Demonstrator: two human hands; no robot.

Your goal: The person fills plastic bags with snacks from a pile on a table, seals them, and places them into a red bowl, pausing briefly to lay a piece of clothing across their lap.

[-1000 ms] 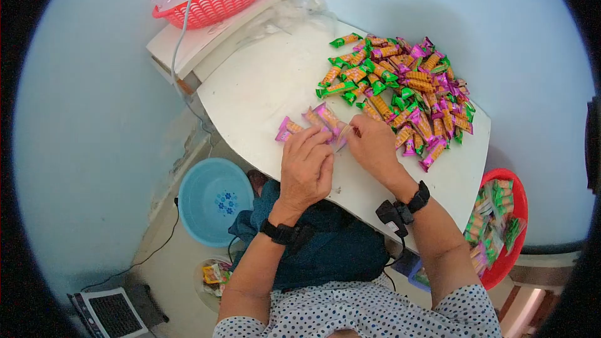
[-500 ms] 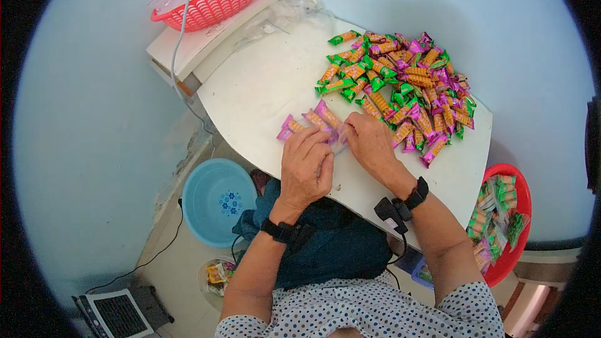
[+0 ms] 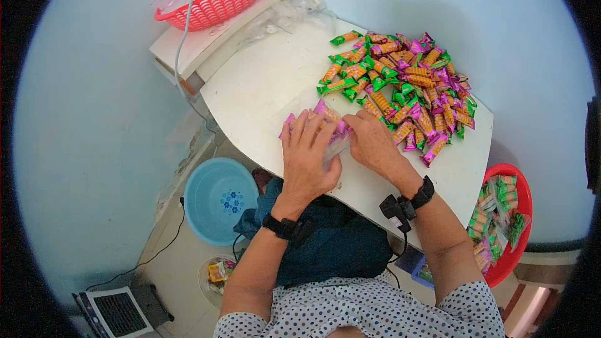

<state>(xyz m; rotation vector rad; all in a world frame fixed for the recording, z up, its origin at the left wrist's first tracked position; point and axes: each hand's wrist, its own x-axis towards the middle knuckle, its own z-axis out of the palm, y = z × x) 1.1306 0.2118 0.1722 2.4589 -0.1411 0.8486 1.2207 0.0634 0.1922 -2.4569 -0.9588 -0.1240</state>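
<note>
A clear plastic bag (image 3: 339, 147) with several pink-ended snack packets (image 3: 325, 111) inside lies on the white table (image 3: 256, 94). Across the bag and its packets rests my left hand (image 3: 307, 163), fingers stretched out and slightly apart, pressing from above. My right hand (image 3: 377, 148) is closed, with thumb and fingers pinching the bag's edge on the right side. Just beyond the right hand spreads a heap of small snack packets (image 3: 416, 78), with green or pink ends and orange-brown middles. My left hand hides part of the bagged packets.
A red basket (image 3: 219, 6) of clear bags stands on a white ledge (image 3: 206, 40) at the back left. Loose plastic bags (image 3: 294, 15) lie beside it. Below the table are a blue basin (image 3: 203, 213) on the left and a red tub (image 3: 524, 200) of filled bags on the right.
My left hand has flattened and spread its fingers over the bagged packets; before, its fingers were curled on them. My right hand stays at the bag's edge, nearly unmoved.
</note>
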